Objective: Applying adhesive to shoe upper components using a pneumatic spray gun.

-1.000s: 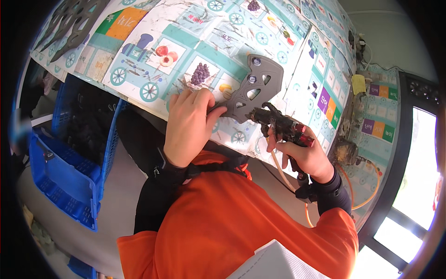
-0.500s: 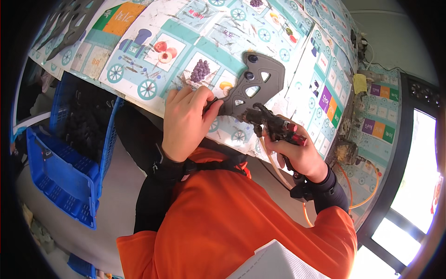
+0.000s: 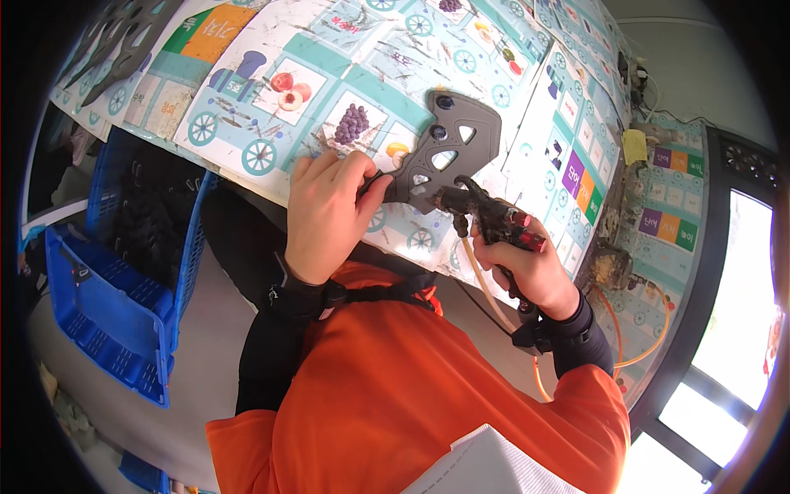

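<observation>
My left hand (image 3: pixel 325 212) grips the lower end of a flat dark grey plastic part (image 3: pixel 448 148) with several cut-out holes, holding it over the table edge. My right hand (image 3: pixel 531 267) is closed around a dark handheld tool (image 3: pixel 485 216) with a red detail, its tip touching the lower edge of the grey part. A thin orange hose (image 3: pixel 481 288) runs down from the tool past my wrist.
The table is covered by a picture mat (image 3: pixel 313 74) with trains and fruit. More dark grey parts (image 3: pixel 123 41) lie at its far left. A blue crate (image 3: pixel 123 272) holding dark pieces stands on the floor to the left. A window (image 3: pixel 732 329) is at right.
The grey part, the tool and both hands have stayed together; the view has shifted slightly, with the part now sitting a little higher and further right.
</observation>
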Demonstrator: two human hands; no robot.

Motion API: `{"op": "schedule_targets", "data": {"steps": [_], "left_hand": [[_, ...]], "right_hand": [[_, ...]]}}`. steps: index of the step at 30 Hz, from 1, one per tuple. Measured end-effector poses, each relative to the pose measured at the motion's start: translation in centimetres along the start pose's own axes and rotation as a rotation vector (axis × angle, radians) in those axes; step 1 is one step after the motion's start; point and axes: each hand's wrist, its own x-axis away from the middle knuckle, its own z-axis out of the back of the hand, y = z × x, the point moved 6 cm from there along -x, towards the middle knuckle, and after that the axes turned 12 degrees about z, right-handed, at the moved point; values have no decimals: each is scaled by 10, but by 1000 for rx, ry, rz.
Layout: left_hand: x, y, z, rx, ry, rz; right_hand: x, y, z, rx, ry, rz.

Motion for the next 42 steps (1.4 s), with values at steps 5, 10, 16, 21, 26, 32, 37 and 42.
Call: {"op": "schedule_targets", "data": {"steps": [5,10,16,21,26,32,37,42], "left_hand": [[1,1,-1,3,-1,-2],[0,1,-3,13,-17,5],[0,2,-3,11,-18,6],[-1,3,-1,10,10,-5],[-1,3,-2,12,6,1],[-2,3,-1,22,5,-9],[-3,3,-2,9,-16,-5],[-3,3,0,18,10,12]], "right_hand": [[1,4,7,-69,5,90],[-1,8,17,-84,37,121],[-2,6,29,-86,132,185],[-6,10,43,-95,199,174],[-13,6,49,-124,202,269],[-14,-1,56,-5,213,310],[-22,-2,62,-77,267,336],[-26,-1,64,-86,314,278]]}}
